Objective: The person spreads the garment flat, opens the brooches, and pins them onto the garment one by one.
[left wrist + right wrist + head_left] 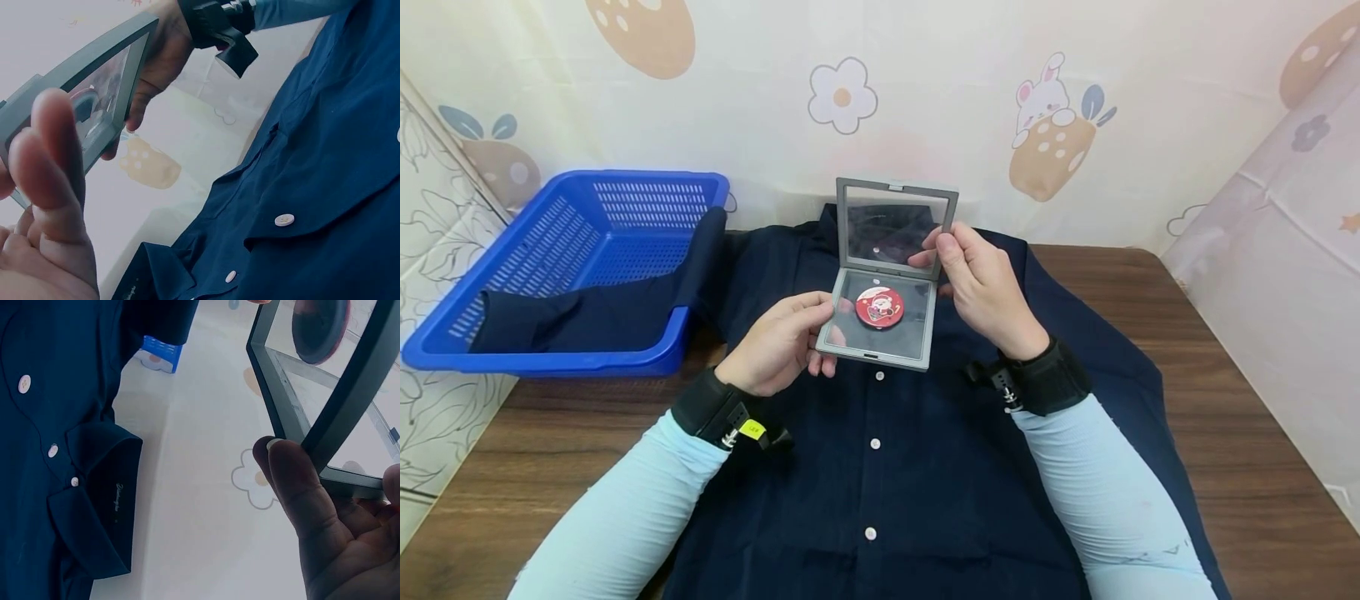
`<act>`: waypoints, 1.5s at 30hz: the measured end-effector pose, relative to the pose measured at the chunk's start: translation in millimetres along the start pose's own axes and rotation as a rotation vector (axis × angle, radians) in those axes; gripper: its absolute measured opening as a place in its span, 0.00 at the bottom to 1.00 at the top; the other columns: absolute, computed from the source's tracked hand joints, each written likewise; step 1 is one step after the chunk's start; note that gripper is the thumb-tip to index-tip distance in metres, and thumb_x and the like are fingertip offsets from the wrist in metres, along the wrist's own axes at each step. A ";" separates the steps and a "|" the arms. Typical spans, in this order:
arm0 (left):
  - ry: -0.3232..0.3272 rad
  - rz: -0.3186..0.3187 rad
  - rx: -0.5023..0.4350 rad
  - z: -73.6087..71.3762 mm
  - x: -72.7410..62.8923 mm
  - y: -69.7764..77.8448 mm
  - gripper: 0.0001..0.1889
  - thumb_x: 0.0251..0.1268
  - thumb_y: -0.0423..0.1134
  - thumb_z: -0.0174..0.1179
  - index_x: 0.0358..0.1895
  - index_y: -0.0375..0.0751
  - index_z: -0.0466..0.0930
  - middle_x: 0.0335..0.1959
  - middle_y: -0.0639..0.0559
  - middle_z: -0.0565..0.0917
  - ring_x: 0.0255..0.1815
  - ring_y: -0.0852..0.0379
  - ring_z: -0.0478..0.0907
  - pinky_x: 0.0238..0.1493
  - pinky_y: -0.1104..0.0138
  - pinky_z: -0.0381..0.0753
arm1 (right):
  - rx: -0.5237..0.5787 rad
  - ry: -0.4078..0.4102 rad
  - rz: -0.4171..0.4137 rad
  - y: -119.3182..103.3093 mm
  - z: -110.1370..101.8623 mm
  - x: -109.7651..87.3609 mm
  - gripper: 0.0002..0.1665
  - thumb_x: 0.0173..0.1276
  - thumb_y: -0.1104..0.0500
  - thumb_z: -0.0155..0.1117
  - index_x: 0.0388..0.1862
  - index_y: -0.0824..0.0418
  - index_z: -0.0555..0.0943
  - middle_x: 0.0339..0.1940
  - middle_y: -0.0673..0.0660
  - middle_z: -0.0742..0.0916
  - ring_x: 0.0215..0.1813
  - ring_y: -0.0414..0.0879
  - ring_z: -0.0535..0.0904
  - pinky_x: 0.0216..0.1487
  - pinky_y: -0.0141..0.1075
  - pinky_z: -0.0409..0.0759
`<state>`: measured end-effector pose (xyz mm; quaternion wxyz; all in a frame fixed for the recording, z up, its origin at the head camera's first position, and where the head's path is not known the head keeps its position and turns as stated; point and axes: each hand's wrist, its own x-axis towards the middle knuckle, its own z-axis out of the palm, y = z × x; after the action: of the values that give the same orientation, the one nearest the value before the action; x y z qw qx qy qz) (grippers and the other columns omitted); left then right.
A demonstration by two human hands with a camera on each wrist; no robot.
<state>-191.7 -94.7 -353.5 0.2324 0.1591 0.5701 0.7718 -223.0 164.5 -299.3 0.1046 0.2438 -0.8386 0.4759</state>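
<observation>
A hinged grey display case (pixel 886 360) with clear film panels is held open above a dark navy button-up shirt (pixel 955 467). On its lower panel lies a round red badge (pixel 880 308) with a white cartoon figure. My left hand (pixel 778 342) grips the lower half by its left edge, thumb on top and fingers beneath. My right hand (pixel 988 283) pinches the right edge of the raised lid, near the hinge. In the right wrist view, the case frame (pixel 356 387) rests between thumb and fingers. The left wrist view shows the left fingers (pixel 53 169) beside the case.
A blue plastic basket (pixel 580 362) stands at the left, with a navy sleeve (pixel 587 317) draped over its rim and into it. The shirt lies spread over the wooden table (pixel 1247 417). Behind hangs a patterned curtain (pixel 925 100).
</observation>
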 end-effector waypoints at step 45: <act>0.056 0.074 0.034 5.8 4.1 -4.9 0.18 0.80 0.38 0.39 0.59 0.25 0.61 0.33 0.42 0.82 0.23 0.54 0.83 0.28 0.70 0.81 | -0.427 -0.151 -0.203 -0.5 28.5 -8.7 0.40 0.50 0.37 0.75 0.57 0.58 0.80 0.40 0.55 0.79 0.44 0.47 0.68 0.39 0.39 0.66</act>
<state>-191.4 -86.7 -356.5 0.1848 0.1624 0.5831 0.7742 -213.6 142.8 -317.4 0.1381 0.3338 -0.8968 0.2555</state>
